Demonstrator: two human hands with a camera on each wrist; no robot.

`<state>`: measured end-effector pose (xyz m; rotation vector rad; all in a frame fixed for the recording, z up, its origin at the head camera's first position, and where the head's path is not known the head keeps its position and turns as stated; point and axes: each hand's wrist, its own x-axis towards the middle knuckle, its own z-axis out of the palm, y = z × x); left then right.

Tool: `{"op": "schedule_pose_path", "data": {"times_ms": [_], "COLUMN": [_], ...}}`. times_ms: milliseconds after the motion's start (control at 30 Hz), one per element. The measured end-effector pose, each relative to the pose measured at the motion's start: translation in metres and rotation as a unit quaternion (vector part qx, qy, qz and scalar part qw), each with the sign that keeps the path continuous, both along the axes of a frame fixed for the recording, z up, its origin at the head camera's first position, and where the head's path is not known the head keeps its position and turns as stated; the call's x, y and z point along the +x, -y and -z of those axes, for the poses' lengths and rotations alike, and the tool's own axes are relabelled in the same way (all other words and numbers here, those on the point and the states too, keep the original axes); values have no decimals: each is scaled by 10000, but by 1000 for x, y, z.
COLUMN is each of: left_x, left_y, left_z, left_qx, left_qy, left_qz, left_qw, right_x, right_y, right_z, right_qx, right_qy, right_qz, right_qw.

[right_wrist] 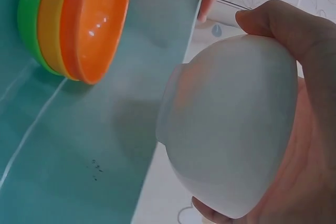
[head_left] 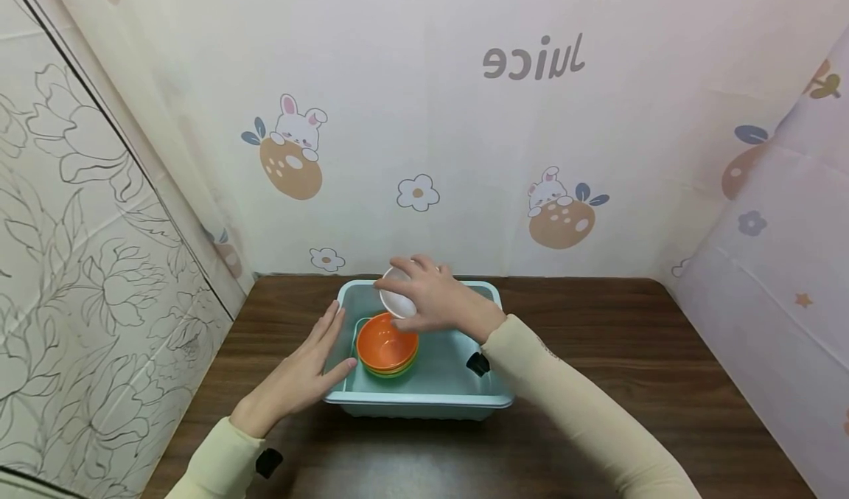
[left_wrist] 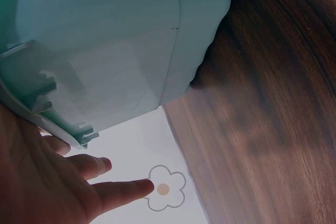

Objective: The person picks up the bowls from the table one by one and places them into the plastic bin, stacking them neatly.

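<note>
My right hand [head_left: 431,292] grips a white bowl [head_left: 396,292] by its rim, thumb on one side and fingers on the other. In the right wrist view the white bowl [right_wrist: 231,124] is tilted, its foot facing the tub. Below it a stack of bowls, orange [head_left: 387,340] on top with yellow and green under it, sits inside the light teal tub [head_left: 424,399]. My left hand [head_left: 298,374] rests at the tub's left rim with fingers spread. From the left wrist view, its straight fingers lie beside the tub's outer wall [left_wrist: 105,72].
The tub stands on a dark wood table [head_left: 584,381], near the back edge. Behind the table hangs a pale printed curtain [head_left: 424,130]. Another panel with line-drawn flowers [head_left: 99,300] runs along the left side.
</note>
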<state>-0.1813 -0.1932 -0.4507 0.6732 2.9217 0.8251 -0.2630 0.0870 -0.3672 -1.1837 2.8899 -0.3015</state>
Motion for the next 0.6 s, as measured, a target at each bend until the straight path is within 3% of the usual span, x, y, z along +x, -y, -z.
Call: {"op": "schedule_pose_path", "data": {"times_ms": [600], "left_x": [-1], "left_y": [0], "left_z": [0], "left_qx": [23], "left_qy": [61], "left_qz": [14], "left_qw": [10000], "right_x": [-3], "right_y": [17], "right_z": [20], "right_qx": [58], "right_qy": [419], "right_qz": [-198], "right_qw": [9989]}}
